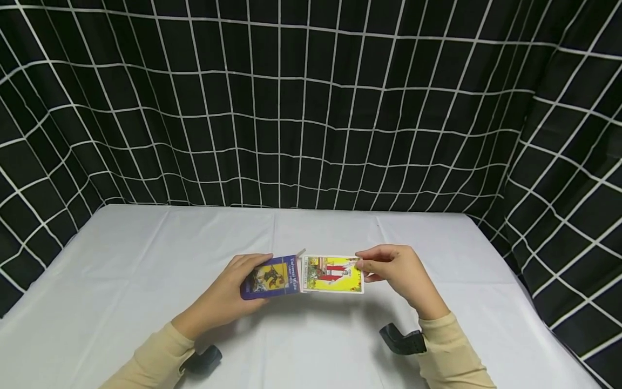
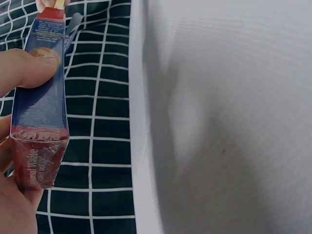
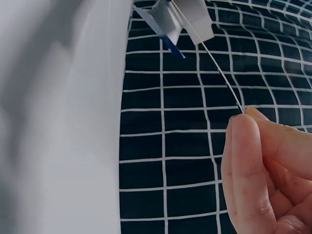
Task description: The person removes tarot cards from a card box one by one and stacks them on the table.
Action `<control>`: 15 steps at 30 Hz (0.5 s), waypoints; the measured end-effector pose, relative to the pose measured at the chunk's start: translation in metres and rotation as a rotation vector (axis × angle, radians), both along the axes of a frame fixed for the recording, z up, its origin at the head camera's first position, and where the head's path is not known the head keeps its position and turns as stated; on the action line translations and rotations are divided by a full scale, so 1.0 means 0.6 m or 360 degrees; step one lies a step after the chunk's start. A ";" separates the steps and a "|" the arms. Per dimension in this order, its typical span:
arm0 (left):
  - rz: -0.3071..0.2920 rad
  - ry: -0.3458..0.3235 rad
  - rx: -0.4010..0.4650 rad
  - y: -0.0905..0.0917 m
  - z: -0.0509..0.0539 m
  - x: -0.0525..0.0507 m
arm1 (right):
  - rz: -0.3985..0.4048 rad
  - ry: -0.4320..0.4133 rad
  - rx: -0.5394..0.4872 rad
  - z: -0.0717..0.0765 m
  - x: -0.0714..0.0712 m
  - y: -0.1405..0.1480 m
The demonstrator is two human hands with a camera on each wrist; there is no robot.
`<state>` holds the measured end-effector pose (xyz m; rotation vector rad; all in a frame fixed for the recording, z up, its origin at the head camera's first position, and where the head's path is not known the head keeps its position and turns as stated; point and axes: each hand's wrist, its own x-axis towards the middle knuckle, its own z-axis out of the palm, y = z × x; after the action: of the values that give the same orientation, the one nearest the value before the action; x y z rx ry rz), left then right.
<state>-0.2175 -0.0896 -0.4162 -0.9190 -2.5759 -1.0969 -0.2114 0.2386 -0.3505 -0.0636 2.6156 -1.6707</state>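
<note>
A blue tarot card box (image 1: 270, 277), printed with "Universal Waite", is gripped by my left hand (image 1: 231, 289), thumb on one narrow side and fingers on the other. In the left wrist view the box (image 2: 41, 105) shows its blue side and red end, wrapped in clear film. Its flaps (image 3: 197, 22) stand open toward the right. My right hand (image 1: 400, 273) pinches the outer end of a tarot card (image 1: 332, 274) with a red-robed figure on yellow. The card's other end is at the box's mouth. Edge-on in the right wrist view, the card (image 3: 219, 68) looks like a thin single line.
A white cloth covers the table (image 1: 311, 340) below both hands. Black curtains with a white grid (image 1: 291, 108) hang behind the table and along its sides. A dark wrist device (image 1: 403, 340) sits on the right sleeve, another (image 1: 203, 361) on the left.
</note>
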 end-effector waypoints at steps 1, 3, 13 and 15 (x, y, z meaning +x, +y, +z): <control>0.0002 0.0000 0.0000 0.000 0.000 0.001 | 0.0000 -0.0006 -0.0009 0.000 0.000 0.002; 0.0006 -0.0002 -0.0002 0.000 -0.001 0.002 | -0.0010 -0.0018 -0.0031 0.002 0.000 0.005; 0.0002 0.0017 0.0003 -0.004 0.005 0.004 | -0.0056 -0.0051 -0.0085 0.008 0.002 0.015; 0.0001 0.0018 0.0006 -0.004 0.005 0.004 | -0.0051 -0.0050 -0.0084 0.007 0.002 0.016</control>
<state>-0.2151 -0.0917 -0.4133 -0.9210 -2.5638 -1.0932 -0.2104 0.2481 -0.3460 0.0027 2.5634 -1.7365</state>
